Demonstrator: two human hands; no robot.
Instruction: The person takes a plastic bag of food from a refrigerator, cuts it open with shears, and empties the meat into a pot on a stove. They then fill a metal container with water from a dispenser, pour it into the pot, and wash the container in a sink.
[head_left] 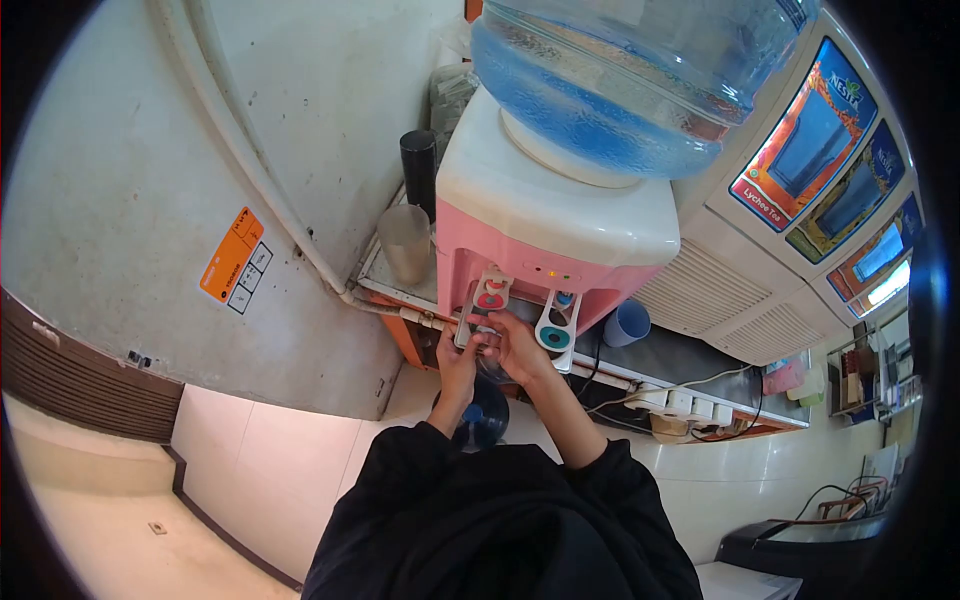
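Note:
A pink and white water dispenser [560, 225] carries a large blue water bottle [610, 90]. Below its red-marked tap [492, 291], my left hand [458, 355] and my right hand [515, 345] are close together. Their fingers are bent round something clear, perhaps a cup or container, which is too small and hidden to name. The blue-green-marked tap [556, 332] is to the right of my right hand, and neither hand touches it.
On the counter stand a frosted cup [405, 245], a black cup [419, 170] and a blue cup [627, 324]. Power sockets [680, 404] with cables run along the counter's front. Another blue bottle [482, 418] stands on the floor. A drinks machine [740, 270] is at the right.

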